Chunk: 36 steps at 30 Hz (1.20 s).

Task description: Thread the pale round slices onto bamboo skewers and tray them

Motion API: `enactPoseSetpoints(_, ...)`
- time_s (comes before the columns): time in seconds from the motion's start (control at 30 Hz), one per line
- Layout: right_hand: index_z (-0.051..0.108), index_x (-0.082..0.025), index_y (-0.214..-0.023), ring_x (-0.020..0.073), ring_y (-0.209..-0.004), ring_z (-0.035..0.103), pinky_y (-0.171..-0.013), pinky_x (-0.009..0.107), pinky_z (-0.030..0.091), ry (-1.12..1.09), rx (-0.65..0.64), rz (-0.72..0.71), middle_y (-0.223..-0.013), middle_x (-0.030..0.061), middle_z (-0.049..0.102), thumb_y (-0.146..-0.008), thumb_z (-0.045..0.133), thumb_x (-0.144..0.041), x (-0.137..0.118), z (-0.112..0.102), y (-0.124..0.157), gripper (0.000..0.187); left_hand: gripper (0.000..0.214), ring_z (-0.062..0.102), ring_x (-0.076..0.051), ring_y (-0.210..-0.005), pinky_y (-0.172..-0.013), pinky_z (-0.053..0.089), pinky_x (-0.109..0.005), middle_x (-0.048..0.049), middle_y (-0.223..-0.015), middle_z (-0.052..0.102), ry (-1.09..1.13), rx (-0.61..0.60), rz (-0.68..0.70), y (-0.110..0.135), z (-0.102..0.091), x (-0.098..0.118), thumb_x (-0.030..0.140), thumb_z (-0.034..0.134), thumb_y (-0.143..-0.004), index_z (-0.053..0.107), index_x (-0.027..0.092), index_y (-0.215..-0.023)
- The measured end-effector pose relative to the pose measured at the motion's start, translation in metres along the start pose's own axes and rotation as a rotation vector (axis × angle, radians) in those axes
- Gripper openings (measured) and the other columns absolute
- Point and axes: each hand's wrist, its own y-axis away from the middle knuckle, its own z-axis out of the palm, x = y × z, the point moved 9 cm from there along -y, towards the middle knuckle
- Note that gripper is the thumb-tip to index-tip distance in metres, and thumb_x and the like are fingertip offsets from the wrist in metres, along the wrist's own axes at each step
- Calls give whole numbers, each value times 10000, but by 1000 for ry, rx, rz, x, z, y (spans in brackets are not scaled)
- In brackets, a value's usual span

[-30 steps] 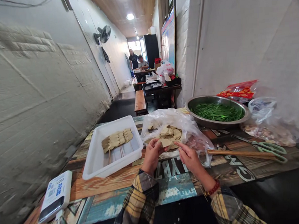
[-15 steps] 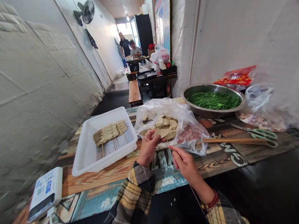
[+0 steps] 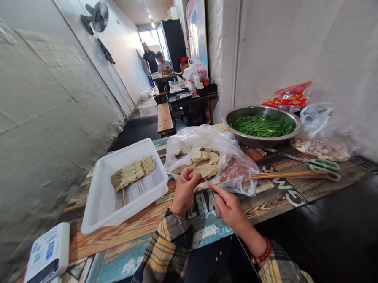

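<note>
Slice [image 3: 202,170]: thin, rounded, pale tan | left hand [image 3: 183,193]: pinching slice | right hand [image 3: 229,208]: grip on skewer [image 3: 245,252]

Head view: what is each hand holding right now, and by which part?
The left hand pinches a flat, pale slice by its left edge. The right hand holds a thin stick near its slice-side end.
</note>
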Motion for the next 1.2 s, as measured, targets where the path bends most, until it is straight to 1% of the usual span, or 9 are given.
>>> enactPoseSetpoints(0.2,567,-105,-1322,116,-417,440,-475,233,404,25,-12,-6,-473,-55,449,-945,393,-368,-1,3,-1,492,336,632,-115,-630,-679,534,-263,4,-760,679,0,-11,13,3,2,3,253,772,-640,565,165,-889)
enactPoseSetpoints(0.37,560,-94,-1330,120,-398,435,-455,235,404,-5,-13,1,-457,-53,437,-947,385,-396,4,7,-1,518,333,617,-109,-629,-670,529,-256,13,-733,664,1,4,28,2,-2,5,263,784,-624,571,161,-859)
enactPoseSetpoints(0.5,558,-80,-1332,125,-394,444,-435,230,407,-15,-19,-8,-450,-48,443,-936,398,-438,7,9,-2,557,324,611,-114,-624,-656,519,-258,10,-719,660,-2,3,46,1,-4,4,272,772,-643,564,161,-865)
enactPoseSetpoints(0.67,588,-83,-1304,129,-411,459,-443,231,417,7,18,7,-479,-32,482,-927,405,-460,11,8,-2,563,297,609,-118,-636,-646,485,-240,-12,-773,679,-92,1,81,1,-8,3,255,756,-657,583,158,-878)
enactPoseSetpoints(0.77,587,-80,-1306,131,-400,455,-438,233,419,-4,15,3,-474,-27,488,-931,393,-459,13,10,-3,567,267,603,-125,-638,-643,470,-240,-6,-744,665,-144,13,118,0,-10,5,255,758,-643,598,158,-834)
enactPoseSetpoints(0.87,604,-108,-1296,138,-391,471,-419,232,425,-18,35,-22,-476,-11,524,-927,398,-468,14,9,-4,555,238,597,-131,-628,-636,464,-245,-1,-711,648,-202,24,173,0,-11,9,257,754,-632,605,158,-790)
enactPoseSetpoints(0.97,634,-133,-1266,146,-379,486,-399,233,431,-4,63,-47,-457,-5,537,-917,421,-470,13,7,-4,530,224,602,-143,-619,-618,459,-248,0,-687,643,-263,41,200,0,-11,12,264,744,-631,607,162,-776)
enactPoseSetpoints(1.07,649,-140,-1246,150,-388,497,-407,235,435,43,66,-65,-450,-6,532,-918,425,-451,7,4,-3,504,218,613,-149,-614,-608,458,-249,8,-679,642,-283,65,189,0,-11,12,264,728,-637,599,168,-783)
enactPoseSetpoints(1.2,608,-92,-1283,145,-403,488,-434,241,433,91,20,-60,-458,-17,508,-934,396,-399,-1,4,-1,511,227,608,-136,-588,-601,454,-241,20,-664,639,-271,88,165,2,-9,13,240,718,-632,584,164,-798)
